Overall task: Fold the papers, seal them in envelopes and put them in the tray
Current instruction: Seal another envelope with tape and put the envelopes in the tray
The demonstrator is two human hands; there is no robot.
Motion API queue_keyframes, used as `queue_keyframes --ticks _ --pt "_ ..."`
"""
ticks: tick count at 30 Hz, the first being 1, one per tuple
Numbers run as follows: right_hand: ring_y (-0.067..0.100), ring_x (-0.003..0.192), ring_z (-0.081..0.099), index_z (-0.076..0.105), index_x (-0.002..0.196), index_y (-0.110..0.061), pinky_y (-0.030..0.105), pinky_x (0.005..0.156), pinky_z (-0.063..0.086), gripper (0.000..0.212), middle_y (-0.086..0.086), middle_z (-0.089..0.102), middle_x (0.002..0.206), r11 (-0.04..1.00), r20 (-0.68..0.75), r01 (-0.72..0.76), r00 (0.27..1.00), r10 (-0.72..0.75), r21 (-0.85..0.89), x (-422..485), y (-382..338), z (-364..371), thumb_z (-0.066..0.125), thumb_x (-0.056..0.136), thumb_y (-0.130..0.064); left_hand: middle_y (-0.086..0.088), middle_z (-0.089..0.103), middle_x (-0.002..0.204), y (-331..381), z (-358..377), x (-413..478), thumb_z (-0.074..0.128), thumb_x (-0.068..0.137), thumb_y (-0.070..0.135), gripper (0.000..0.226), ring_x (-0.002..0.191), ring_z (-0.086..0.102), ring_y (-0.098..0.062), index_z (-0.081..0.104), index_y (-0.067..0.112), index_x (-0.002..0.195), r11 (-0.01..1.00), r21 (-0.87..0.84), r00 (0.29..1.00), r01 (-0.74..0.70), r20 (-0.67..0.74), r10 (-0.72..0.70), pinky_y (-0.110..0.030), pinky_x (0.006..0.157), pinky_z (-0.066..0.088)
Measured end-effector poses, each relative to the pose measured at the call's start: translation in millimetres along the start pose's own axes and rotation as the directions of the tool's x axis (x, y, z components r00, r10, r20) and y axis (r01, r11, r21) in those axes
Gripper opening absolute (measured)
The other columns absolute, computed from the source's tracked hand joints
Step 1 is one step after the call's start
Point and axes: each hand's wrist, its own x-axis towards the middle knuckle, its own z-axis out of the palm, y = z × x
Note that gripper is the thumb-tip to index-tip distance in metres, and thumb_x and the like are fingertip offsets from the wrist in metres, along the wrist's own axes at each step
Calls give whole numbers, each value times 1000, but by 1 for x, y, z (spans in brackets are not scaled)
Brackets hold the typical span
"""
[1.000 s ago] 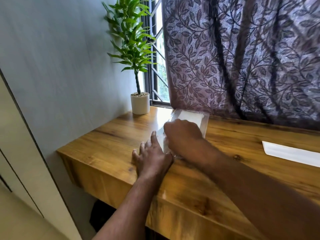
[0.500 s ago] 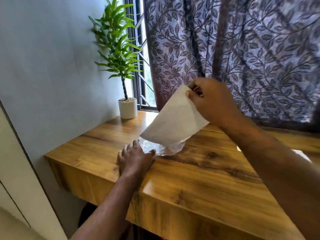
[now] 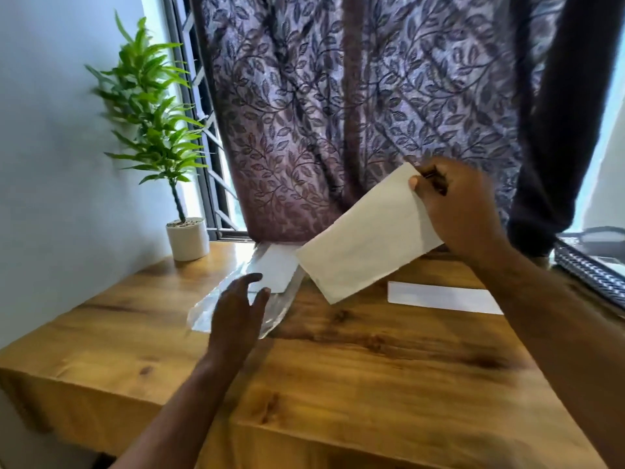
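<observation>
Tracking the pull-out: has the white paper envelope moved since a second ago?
Yes. The white paper envelope, pinched by the right hand, has come up out of the clear plastic packet and rightward, away from the white plant pot.

I count two hands: left hand (image 3: 236, 313) at 7 o'clock of my view, right hand (image 3: 463, 211) at 3 o'clock. One white envelope (image 3: 365, 238) near centre, one folded paper (image 3: 439, 296) at 4 o'clock, one clear plastic packet (image 3: 233, 292) at 8 o'clock, contents uncountable from here. One mesh tray (image 3: 588, 269) far out at 3 o'clock, one potted plant (image 3: 187, 236) at 9 o'clock, one curtain (image 3: 338, 96) at 12 o'clock, one wooden table (image 3: 338, 384) at 6 o'clock
</observation>
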Motion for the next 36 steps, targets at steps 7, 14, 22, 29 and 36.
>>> queue_keyframes --ticks 7,14,22,29,36 --pt "15 66 71 77 97 -12 34 60 58 14 1 77 83 889 109 456 882 -458 43 -62 3 -26 69 90 -20 -19 74 109 116 48 9 48 93 66 65 88 75 -36 57 8 120 375 -505 603 777 768 -215 -41 63 63" --pt "10 88 72 67 124 -35 32 73 58 52 -12 75 114 872 664 485 628 -405 74 -120 26 -42 42 93 -67 -10 77 99 125 94 -1 64 94 2 17 88 75 -31 65 13 106 657 -364 646 660 721 -250 -47 73 62" --pt "13 93 67 74 106 -14 31 85 55 18 -2 75 103 980 215 -183 963 164 75 -95 115 -10 66 92 -5 21 73 84 119 98 11 68 94 37 5 73 70 6 66 34 98 976 -160 721 145 693 6 -8 54 50" --pt "15 89 75 73 108 -18 22 68 59 18 0 78 98 728 565 -612 734 376 310 -83 159 -3 65 95 -9 0 75 111 129 109 37 56 101 30 28 101 69 -16 71 12 117 974 -71 601 -216 776 190 -36 95 52" --pt "15 96 75 70 114 -13 39 87 61 21 2 78 103 686 645 -664 670 368 298 -86 174 -8 70 93 -9 8 55 70 132 142 43 62 98 24 30 67 50 -8 58 26 69 926 -14 722 -378 622 304 -31 67 40"
